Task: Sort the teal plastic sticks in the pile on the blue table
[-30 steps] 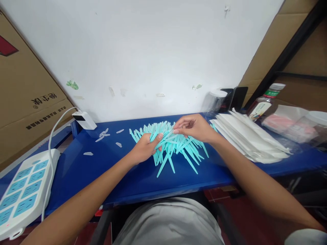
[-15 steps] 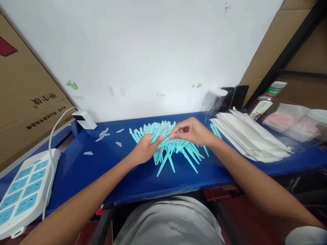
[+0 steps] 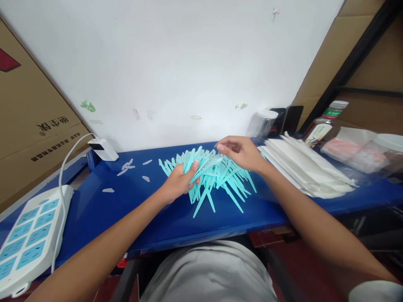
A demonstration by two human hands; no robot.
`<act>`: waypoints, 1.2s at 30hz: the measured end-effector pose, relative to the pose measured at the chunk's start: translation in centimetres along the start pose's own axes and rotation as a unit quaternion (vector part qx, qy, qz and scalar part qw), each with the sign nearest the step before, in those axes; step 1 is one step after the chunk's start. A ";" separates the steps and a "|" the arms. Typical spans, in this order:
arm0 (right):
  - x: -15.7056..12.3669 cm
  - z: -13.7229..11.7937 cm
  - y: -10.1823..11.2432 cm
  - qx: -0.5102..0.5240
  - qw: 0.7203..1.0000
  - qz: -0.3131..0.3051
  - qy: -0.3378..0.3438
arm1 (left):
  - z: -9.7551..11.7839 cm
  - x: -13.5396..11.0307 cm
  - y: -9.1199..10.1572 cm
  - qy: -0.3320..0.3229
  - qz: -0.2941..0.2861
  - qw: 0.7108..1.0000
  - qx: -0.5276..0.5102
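Lifted back from the slim pointed turquoise plastic sticks (image 3: 231, 184), right hand (image 3: 241, 153) hovers, fingers loosely curled, grip unclear. Left hand (image 3: 178, 182) clamps a bundle of them; the rest fan beyond its fingertips on the glossy blue tabletop (image 3: 126, 209).

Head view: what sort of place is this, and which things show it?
Probably a small packing workstation: a pile of teal plastic sticks on a blue bench, stacked white sleeves beside it, cardboard cartons.

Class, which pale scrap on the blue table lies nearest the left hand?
The scrap just left of the left hand; the others lie farther back or farther left.
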State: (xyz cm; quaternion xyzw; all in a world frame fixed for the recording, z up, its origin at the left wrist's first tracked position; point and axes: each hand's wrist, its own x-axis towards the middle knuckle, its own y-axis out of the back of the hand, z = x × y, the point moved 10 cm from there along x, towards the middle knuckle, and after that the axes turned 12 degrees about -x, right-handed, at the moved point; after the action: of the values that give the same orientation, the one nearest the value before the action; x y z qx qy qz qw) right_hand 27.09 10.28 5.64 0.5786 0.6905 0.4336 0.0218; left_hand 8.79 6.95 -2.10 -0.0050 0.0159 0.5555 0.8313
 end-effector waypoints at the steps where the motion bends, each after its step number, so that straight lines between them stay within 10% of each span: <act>1: 0.0 0.0 -0.5 -0.013 1.000 -0.017 0.005 | 0.0 0.0 0.0 0.002 0.002 1.000 -0.007; 9: -0.5 -0.8 -2.6 -0.012 0.998 -0.058 0.027 | 0.6 -0.1 0.2 -0.029 0.031 0.999 0.012; 20: -2.0 -5.6 -2.5 -0.061 0.976 0.102 0.180 | 0.5 0.0 1.3 -0.075 0.085 0.994 0.001; 36: -1.5 -5.2 -3.0 0.031 0.989 0.057 0.136 | 1.3 -0.5 1.6 -0.121 0.120 0.984 0.049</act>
State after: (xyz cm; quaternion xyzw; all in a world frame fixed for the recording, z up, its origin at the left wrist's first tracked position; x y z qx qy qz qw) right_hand 22.50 6.24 6.28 0.5535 0.6659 0.4869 -0.1150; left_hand 7.14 7.16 -0.79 0.1049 -0.0566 0.6460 0.7540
